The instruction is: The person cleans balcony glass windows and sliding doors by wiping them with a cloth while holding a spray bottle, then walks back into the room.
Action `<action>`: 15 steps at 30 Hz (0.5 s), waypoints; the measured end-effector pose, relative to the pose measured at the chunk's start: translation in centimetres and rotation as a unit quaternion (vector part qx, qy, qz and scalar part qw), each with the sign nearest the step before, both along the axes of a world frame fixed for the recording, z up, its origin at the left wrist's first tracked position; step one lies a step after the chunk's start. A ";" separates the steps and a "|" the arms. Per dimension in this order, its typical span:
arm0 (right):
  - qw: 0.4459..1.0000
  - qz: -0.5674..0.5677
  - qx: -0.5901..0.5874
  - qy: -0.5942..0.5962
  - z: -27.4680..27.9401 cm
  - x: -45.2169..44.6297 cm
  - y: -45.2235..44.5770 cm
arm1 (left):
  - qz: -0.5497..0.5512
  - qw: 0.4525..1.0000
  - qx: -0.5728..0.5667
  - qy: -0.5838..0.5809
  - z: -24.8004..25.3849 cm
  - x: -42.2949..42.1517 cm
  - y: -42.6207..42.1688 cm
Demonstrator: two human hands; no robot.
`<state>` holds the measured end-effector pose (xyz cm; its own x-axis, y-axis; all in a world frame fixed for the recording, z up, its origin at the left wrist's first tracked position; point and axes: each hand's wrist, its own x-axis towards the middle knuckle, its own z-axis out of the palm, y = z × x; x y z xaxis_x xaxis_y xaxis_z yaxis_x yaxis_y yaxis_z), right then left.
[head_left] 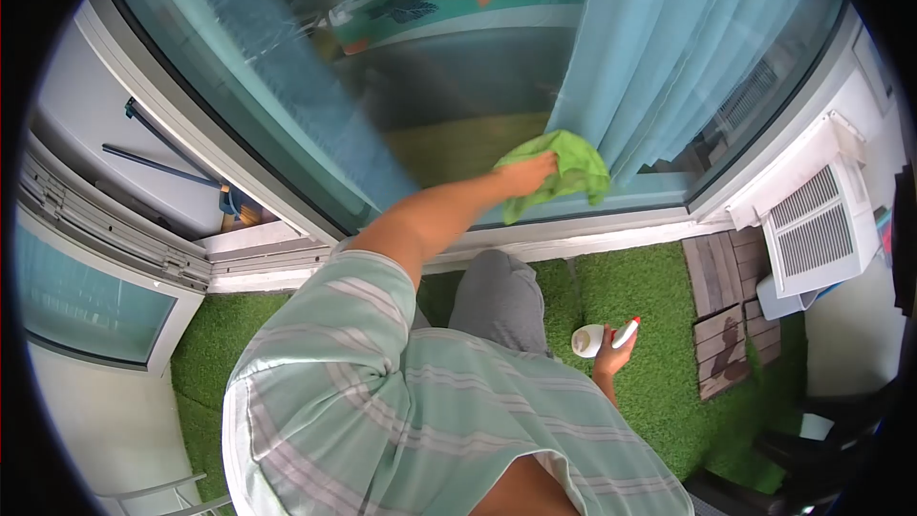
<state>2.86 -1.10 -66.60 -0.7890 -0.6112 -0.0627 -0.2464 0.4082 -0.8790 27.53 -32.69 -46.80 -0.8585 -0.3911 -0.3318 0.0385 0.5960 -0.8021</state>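
The cloth, green, is just right of the picture's centre, apparently flat against the lower part of the pane; the left hand grips it from above, fingers bent into the folds and pinching bunched fabric, though their tips are hidden; the bunching probably gives a firm hold, while the loose edges fan out over the glass. The left arm slants in from the left of the picture, the body being close to the pane; the knee is below the cloth, near the sill. The right hand, lower and right of centre, holds the white, red-tipped bottle over the turf; its fingers curl around the upper part, but whether one lies on a trigger I cannot tell; held low and aside, the bottle presumably clears the working arm. Behind the pane, at upper right, hangs a blue curtain; at right, a vented box projects above wooden tiles; at upper left, a dark pole lies aslant, perhaps propped out of the way.
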 end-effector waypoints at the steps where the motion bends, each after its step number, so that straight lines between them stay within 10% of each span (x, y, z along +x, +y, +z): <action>1: 1.000 0.003 -0.014 0.018 -0.5 0.1 0.7 | -0.002 0.999 0.034 0.025 -3.4 0.5 -0.6; 3: 0.997 0.041 -0.053 0.043 -0.4 0.3 1.6 | -0.007 0.986 0.073 0.153 -7.0 0.5 -2.4; 6: 0.963 -0.193 0.103 -0.158 -0.6 3.3 2.5 | 0.029 0.978 0.120 0.168 -4.0 0.3 0.6; 8: 0.930 -0.018 0.203 -0.305 0.3 5.2 1.9 | 0.044 0.936 0.205 0.284 -1.7 -0.1 1.2; 10: 0.903 0.224 0.020 -0.367 4.6 9.5 -1.6 | 0.057 0.879 0.251 0.401 1.3 -1.0 3.2; 15: 0.861 0.392 -0.302 0.118 13.6 14.5 -18.6 | 0.146 0.749 0.347 0.545 6.0 -1.7 6.1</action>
